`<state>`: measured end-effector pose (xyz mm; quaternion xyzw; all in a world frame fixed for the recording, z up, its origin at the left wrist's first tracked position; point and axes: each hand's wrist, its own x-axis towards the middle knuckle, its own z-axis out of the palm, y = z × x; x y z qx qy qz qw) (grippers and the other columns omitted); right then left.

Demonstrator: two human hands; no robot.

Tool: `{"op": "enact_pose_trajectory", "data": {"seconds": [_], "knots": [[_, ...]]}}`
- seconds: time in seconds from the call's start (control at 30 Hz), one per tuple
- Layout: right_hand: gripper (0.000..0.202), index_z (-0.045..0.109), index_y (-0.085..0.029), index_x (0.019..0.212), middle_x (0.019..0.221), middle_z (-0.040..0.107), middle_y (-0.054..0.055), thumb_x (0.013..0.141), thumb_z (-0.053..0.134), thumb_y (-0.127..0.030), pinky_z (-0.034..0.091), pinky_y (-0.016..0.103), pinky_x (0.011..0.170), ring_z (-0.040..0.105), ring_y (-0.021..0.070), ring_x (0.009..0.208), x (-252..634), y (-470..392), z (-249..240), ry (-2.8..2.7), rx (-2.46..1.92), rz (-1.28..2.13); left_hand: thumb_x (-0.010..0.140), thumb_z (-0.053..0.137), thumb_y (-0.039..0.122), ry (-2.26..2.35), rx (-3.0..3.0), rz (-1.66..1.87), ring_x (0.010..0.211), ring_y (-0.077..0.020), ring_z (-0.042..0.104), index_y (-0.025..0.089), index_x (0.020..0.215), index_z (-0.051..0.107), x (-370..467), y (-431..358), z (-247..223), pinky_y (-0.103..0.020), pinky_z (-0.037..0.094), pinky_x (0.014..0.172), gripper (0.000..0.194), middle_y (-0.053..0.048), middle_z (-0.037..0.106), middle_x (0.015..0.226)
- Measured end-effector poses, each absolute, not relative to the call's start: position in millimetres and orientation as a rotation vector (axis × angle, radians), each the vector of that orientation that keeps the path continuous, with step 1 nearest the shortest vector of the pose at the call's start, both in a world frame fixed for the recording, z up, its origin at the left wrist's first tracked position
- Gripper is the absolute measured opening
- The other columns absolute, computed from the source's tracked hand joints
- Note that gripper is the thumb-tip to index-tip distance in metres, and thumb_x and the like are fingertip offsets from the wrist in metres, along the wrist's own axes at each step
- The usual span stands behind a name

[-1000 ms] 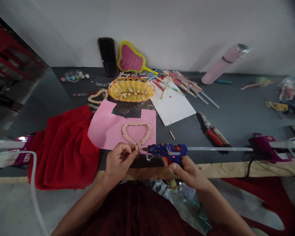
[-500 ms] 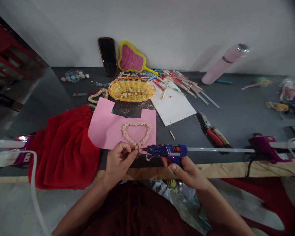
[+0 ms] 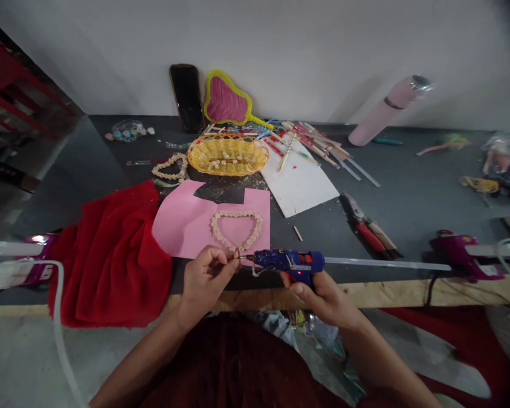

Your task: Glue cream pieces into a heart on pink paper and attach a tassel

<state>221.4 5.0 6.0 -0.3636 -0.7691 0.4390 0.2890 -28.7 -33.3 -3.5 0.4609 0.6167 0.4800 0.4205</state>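
A loop of small cream beads or flowers (image 3: 259,226) lies over pink paper (image 3: 182,226). My left hand (image 3: 206,277) pinches the loop's near end, where a bit of red shows. In my right hand (image 3: 323,294) is a blue glue gun (image 3: 289,262), its small red light lit and its nozzle pointing left, at or very near my left fingertips. A long clear glue stick (image 3: 386,263) sticks out of the gun's back. Whether the nozzle touches the loop is too small to tell.
Behind the paper stand a yellow basket (image 3: 227,164), a second beaded loop (image 3: 165,171) and a phone (image 3: 187,99). Red cloth (image 3: 114,260) lies left. Pliers (image 3: 368,224), white card (image 3: 300,187), a pink bottle (image 3: 382,116) and a purple glue gun (image 3: 463,255) are right.
The left part of the pink paper has curled up and its upper edge has shifted. Both hands, the loop and the blue glue gun have hardly moved.
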Motion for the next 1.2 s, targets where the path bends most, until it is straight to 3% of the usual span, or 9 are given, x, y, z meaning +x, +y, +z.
{"op": "enact_pose_trajectory", "data": {"seconds": [0.5,1.2], "knots": [[0.019,0.064,-0.019,0.088,0.081,0.065,0.004,0.092,0.049,-0.031,0.049,0.025,0.070,0.059,0.0145,0.074,220.4,6.7,11.6,-2.163,-0.966,1.077,0.080,0.068,0.033,1.535,1.150,1.235,0.068,-0.0136,0.068,0.020,0.072,0.049,-29.0,-33.5,-8.0,-0.024,0.054,0.061,0.024,-0.002,0.070,0.079],[0.019,0.065,-0.019,0.091,0.080,0.064,0.004,0.090,0.052,-0.032,0.049,0.027,0.069,0.059,0.0151,0.073,223.1,3.8,6.9,-2.186,-1.036,1.088,0.078,0.069,0.031,1.507,1.071,1.253,0.067,-0.0142,0.069,0.020,0.073,0.050,-29.4,-33.6,-10.3,-0.024,0.056,0.061,0.023,-0.001,0.071,0.079]]}}
